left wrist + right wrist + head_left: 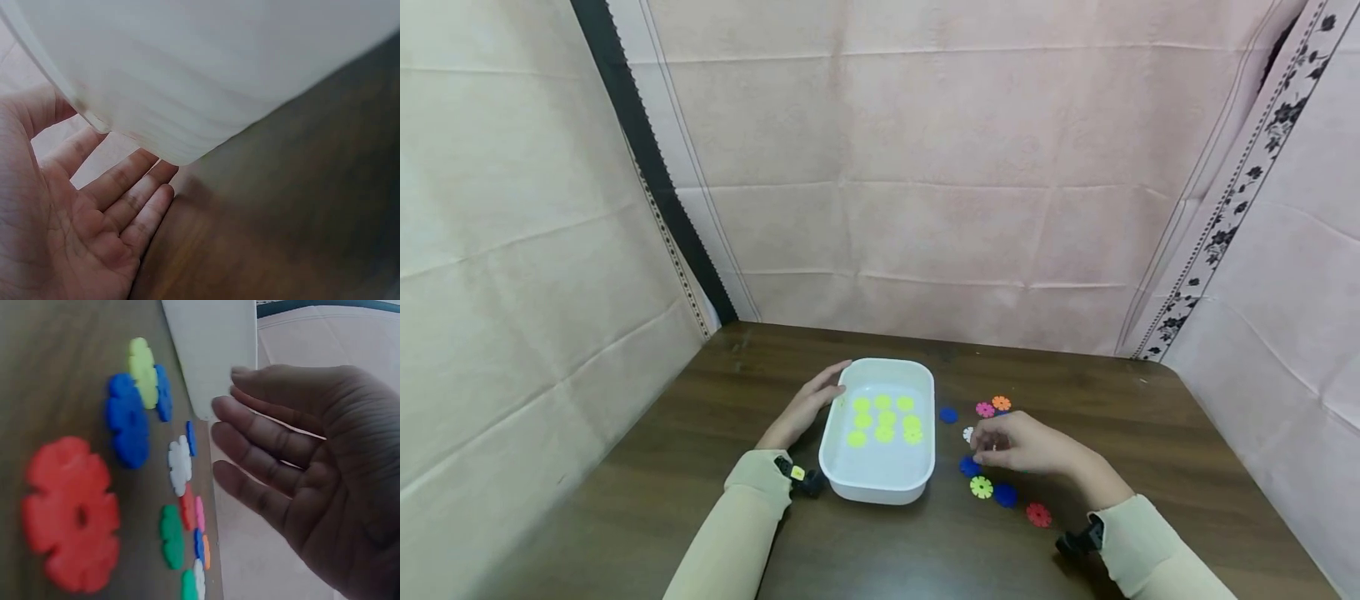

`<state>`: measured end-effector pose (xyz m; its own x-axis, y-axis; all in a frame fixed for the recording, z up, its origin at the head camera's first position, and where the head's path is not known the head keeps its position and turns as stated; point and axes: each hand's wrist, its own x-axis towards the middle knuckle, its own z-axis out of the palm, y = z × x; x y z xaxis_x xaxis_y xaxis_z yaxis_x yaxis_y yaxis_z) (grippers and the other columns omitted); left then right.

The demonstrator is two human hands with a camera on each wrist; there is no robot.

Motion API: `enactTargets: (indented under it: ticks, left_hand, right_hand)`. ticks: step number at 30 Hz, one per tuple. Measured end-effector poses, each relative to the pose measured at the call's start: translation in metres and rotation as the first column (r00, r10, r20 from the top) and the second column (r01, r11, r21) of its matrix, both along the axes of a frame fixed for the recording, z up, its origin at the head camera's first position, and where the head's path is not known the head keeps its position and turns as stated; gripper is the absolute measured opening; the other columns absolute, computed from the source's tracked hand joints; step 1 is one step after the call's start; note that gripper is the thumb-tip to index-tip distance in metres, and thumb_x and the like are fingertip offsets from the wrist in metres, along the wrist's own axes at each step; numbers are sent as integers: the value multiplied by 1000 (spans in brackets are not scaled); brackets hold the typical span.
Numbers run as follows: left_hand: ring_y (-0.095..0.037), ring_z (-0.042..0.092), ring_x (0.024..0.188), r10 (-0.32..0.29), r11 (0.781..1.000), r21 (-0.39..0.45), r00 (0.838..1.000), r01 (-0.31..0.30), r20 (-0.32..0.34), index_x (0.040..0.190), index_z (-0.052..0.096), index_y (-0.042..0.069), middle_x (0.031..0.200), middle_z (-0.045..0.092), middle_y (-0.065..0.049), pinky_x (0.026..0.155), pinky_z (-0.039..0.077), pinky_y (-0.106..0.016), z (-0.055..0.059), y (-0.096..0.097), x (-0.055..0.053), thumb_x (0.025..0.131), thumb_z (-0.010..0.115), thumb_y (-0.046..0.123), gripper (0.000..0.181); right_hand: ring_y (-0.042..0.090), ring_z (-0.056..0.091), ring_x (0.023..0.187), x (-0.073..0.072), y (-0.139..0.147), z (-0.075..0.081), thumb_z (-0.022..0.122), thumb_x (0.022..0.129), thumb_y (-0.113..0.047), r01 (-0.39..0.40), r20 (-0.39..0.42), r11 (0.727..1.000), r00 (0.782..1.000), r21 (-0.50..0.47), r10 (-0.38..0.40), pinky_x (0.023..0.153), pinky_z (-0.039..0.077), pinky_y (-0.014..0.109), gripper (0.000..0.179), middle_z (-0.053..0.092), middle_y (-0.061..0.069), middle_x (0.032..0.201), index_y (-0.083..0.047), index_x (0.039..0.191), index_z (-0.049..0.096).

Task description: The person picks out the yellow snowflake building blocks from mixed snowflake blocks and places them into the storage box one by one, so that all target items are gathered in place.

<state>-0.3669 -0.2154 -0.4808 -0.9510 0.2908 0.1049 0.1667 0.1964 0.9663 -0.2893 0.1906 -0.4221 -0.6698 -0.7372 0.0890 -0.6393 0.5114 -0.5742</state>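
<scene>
A white plastic tub [877,479] stands on the table with several yellow-green flower-shaped discs [884,419] lying inside. My left hand [805,410] holds its far left corner, the thumb over the rim and the fingers along the outer wall. In the left wrist view the thumb tip is hidden behind the rim. Over the loose discs right of the tub hovers my right hand [1026,443], its fingers loosely bent with nothing visible between them. Below and near it lie a blue disc [970,466], a yellow-green disc [981,487] and a white disc [967,434].
Nearer the front lie another blue disc [1005,495] and a red disc [1038,515]. Pink [985,409] and orange [1002,402] discs are farther back. Green discs [172,537] show in the right wrist view. Pale cloth [925,208] hangs around the table.
</scene>
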Motion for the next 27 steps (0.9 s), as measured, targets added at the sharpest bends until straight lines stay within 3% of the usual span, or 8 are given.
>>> enactTargets:
  ticks: [4,9,16,27]
  left_hand:
    - [-28,36,142,-1,1000,0,1000,1,-5,152,44,33,155,42,-1,116,18,-64,1,-1,0,104,53,32,48]
    - [-27,38,141,3,1000,-9,1000,-3,-20,150,46,36,154,44,1,115,20,-64,1,-2,-1,104,53,33,47]
    - [-25,38,142,5,1000,-15,1000,-6,-28,149,46,37,154,43,4,115,22,-63,0,-1,-2,103,55,34,47]
    - [-26,37,142,-8,1000,-8,1000,8,-17,150,46,34,154,43,2,116,20,-62,-1,-1,-1,102,56,37,49]
  right_hand:
    - [10,62,79,7,4,-4,74,93,-26,-32,48,999,998,23,31,71,57,27,17,67,-8,88,-13,103,69]
    - [8,59,75,9,4,-10,78,90,-29,-46,29,998,999,52,44,68,54,26,19,64,-8,85,-14,98,69]
    - [16,58,78,9,2,-15,81,85,-34,-17,17,996,1000,91,16,69,51,26,25,64,0,87,-18,98,67]
    - [16,58,79,11,2,-16,81,86,-35,-21,26,994,999,106,19,69,51,25,22,62,-2,86,-20,94,66]
